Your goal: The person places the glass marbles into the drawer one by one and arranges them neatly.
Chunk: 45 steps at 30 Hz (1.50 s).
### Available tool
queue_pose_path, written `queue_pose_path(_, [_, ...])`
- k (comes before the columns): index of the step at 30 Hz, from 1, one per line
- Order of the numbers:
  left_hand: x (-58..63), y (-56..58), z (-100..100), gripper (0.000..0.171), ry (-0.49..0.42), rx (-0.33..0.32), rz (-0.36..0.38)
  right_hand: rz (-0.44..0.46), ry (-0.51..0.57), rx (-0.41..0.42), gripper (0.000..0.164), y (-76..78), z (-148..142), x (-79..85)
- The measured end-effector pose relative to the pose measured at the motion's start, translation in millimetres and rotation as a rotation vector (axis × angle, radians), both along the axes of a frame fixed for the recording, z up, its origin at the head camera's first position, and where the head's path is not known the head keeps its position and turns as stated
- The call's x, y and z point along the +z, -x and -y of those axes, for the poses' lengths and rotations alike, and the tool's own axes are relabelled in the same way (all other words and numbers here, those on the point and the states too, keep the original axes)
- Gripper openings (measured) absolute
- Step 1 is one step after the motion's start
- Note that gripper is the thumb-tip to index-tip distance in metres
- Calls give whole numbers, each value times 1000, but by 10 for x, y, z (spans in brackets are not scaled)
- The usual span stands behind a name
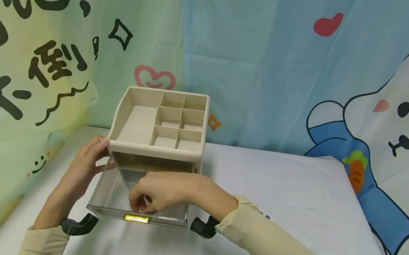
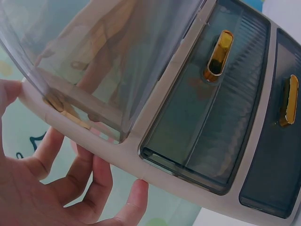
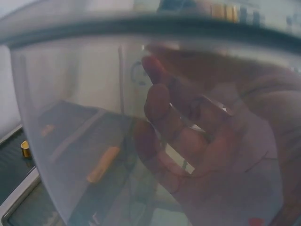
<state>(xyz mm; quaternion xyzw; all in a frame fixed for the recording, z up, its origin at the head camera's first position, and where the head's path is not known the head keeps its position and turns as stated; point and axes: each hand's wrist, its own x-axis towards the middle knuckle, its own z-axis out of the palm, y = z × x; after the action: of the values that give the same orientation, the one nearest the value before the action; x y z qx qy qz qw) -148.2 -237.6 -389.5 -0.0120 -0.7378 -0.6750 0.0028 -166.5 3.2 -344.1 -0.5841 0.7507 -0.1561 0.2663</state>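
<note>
A cream desktop organizer (image 1: 129, 148) stands on the white table, its clear top drawer (image 1: 96, 193) pulled out toward me. My left hand (image 1: 84, 164) is at the organizer's left side. In the left wrist view the left fingers (image 2: 138, 188) are spread and touch the edge of the frame. My right hand (image 1: 169, 189) reaches down into the drawer behind its front wall, near the gold handle (image 1: 137, 218). Through the clear plastic, the right wrist view shows the right fingers (image 3: 157, 99) bent. Whether something small lies between them cannot be made out.
Open compartments (image 1: 168, 117) fill the organizer's top. Below the open drawer, two dark transparent drawers (image 2: 188, 136) with gold handles are closed. White cloth (image 1: 261, 177) covers the table, and a printed curtain (image 1: 248, 62) hangs behind it.
</note>
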Motion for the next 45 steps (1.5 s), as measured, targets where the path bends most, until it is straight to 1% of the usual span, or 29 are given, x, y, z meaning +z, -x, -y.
queue_pose_path(12, [-21, -3, 13, 26, 10, -3, -5, -25, -14, -14, 20, -15, -4, 27])
queue_pose_path(17, [-21, 0, 13, 26, 2, -6, -17, -53, -12, -39, 15, -47, -49, 98])
queue_pose_path(21, [-20, 4, 14, 25, 3, -12, -20, -80, -6, -75, 12, -79, -106, 175])
queue_pose_path(25, [-22, 5, 14, 25, 8, -12, -23, -113, 17, -98, 9, -100, -165, 247])
queue_pose_path(29, [-25, 4, 14, 26, 6, -11, -25, -139, 46, -110, 11, -112, -221, 304])
queue_pose_path(38, [-25, 6, 17, 26, 5, -17, -26, -113, 92, -144, 14, -144, -369, 423])
queue_pose_path(45, [-26, 5, 16, 26, 3, -14, -22, -128, 146, -161, 12, -149, -515, 491])
